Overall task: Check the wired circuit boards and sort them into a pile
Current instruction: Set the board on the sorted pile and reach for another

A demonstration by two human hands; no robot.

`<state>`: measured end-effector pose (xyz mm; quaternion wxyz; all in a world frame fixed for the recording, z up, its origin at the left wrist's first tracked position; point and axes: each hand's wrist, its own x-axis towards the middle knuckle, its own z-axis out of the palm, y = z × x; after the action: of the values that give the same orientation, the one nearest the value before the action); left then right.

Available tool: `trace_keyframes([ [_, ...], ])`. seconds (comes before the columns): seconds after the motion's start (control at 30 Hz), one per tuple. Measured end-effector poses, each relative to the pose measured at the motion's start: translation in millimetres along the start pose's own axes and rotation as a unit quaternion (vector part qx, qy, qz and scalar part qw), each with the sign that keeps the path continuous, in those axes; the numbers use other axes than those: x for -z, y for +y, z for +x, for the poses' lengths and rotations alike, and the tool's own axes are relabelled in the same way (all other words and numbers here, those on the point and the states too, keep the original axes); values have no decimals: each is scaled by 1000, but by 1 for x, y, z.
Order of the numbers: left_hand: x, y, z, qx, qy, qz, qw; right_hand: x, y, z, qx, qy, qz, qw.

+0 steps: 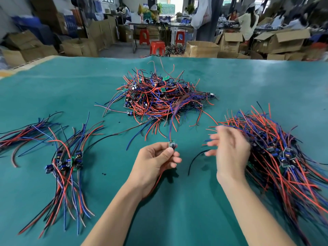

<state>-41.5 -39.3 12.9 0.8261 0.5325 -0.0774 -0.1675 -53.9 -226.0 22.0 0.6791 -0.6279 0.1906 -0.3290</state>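
Left hand [154,162] pinches one small circuit board [171,146] upright, wires trailing, evidently for inspection. Right hand [229,150] (blurred) appears spread, fingers [212,153] empty, beside the right pile [276,148].

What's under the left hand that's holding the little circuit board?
Under the left hand gripping the circuit board, a red wire trails below the palm over the green mat. Where it runs inside the palm is hidden.
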Motion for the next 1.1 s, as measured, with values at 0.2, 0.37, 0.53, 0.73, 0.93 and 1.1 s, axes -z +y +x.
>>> trace_keyframes([
  [0.2, 0, -4, -1, -25, -36, 92, 995, -21, 3, -33, 85, -300, -218, 925],
  [0.37, -1, -2, -2, -9, -38, 97, 994, -12, -2, -26, 77, -309, -161, 934],
  [0.53, 1, 1, -4, 39, -98, 125, 987, -12, -3, -21, 41, -188, -97, 976],
  [0.73, -1, 7, -7, 54, -137, 163, 976, -10, -12, -15, 8, -117, -13, 993],
  [0.93, -7, 4, -9, 57, -166, 183, 967, 8, -39, 5, 3, -18, 57, 998],
  [1.1, -6, 1, -6, 43, -124, 165, 977, 61, -93, 41, 76, -26, 13, 997],
])
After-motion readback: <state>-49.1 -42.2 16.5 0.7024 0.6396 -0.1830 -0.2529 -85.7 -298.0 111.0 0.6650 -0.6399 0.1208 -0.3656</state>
